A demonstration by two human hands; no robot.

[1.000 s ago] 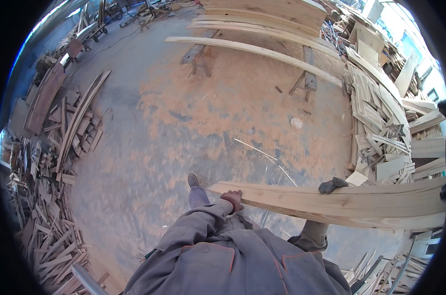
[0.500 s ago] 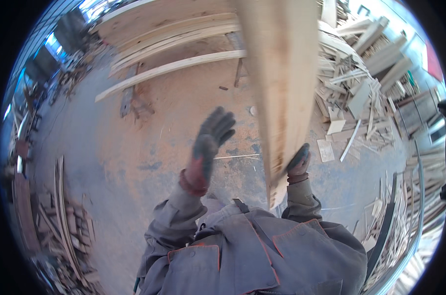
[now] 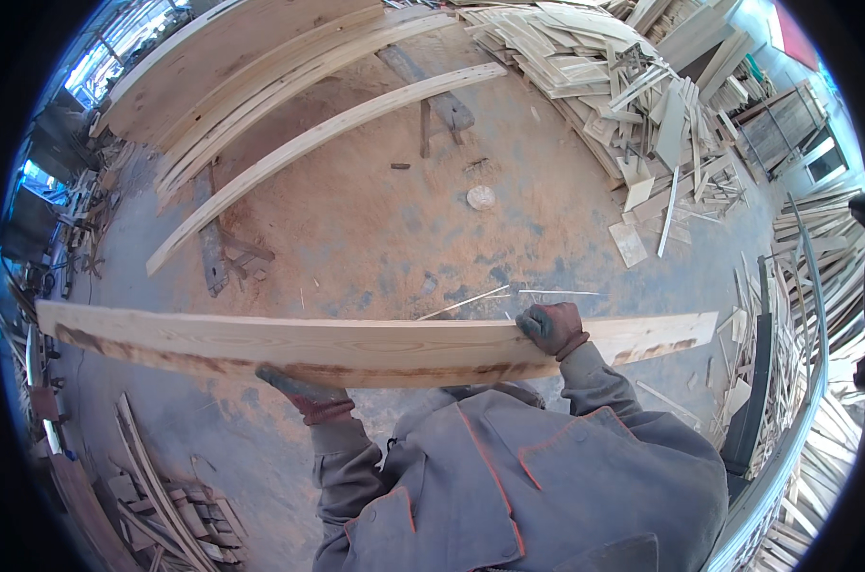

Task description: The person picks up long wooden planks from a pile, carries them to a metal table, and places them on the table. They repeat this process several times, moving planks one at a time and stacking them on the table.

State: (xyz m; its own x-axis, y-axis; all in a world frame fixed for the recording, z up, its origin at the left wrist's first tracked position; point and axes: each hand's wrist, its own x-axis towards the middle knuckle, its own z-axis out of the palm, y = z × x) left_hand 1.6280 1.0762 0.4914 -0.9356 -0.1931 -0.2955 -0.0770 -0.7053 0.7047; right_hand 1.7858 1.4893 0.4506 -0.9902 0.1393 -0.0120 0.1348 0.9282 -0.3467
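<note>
You wear a grey work jacket point(image 3: 595, 486) with long grey sleeves point(image 3: 349, 472), thin orange-red piping point(image 3: 487, 458) running down its front, and pocket flaps point(image 3: 577, 440) edged in the same colour. Your left hand point(image 3: 307, 393) and right hand point(image 3: 551, 329) have gloves point(image 3: 539, 326) on, dark grey over the fingers and dull red toward the wrists.

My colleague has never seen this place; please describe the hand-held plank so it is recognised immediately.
Above the grey jacket at the bottom, a long pale plank stretches crosswise, the right hand over its upper edge, the left hand at its lower. Unlike the plank on trestles beyond, it has dark brown streaks along its lower edge.
</note>
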